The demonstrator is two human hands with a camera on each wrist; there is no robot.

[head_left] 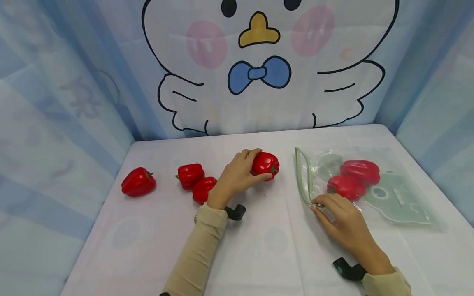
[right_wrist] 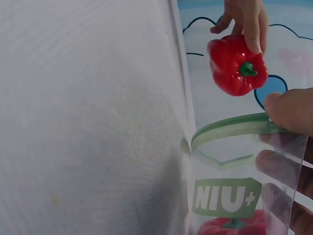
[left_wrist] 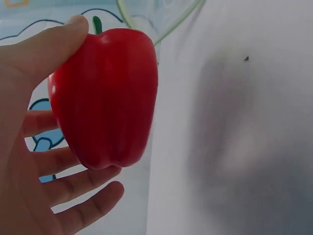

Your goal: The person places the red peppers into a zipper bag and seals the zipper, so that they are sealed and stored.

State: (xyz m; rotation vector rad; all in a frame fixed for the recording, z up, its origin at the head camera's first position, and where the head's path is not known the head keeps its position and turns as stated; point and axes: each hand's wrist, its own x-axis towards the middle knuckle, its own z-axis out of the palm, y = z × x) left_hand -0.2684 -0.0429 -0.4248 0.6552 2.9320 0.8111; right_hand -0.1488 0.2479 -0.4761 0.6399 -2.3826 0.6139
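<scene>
Curtain (head_left: 122,82) with cartoon bird print, behind white-covered desk (head_left: 148,246). Clear bag (head_left: 401,207), green print, lying on desk right, mouth facing left; two red peppers (head_left: 346,188) inside. Right hand (head_left: 344,220): thumb and fingers clamped on bag's near rim. Left hand (head_left: 238,174): thumb and fingers clamped on held pepper (head_left: 263,163), raised off desk, left of bag mouth, apart from it. Loose red peppers on desk left: two (head_left: 190,176) just beside each other near left forearm, one (head_left: 138,182) well apart farther left. Held pepper's green stem (head_left: 274,169) points toward bag side.
</scene>
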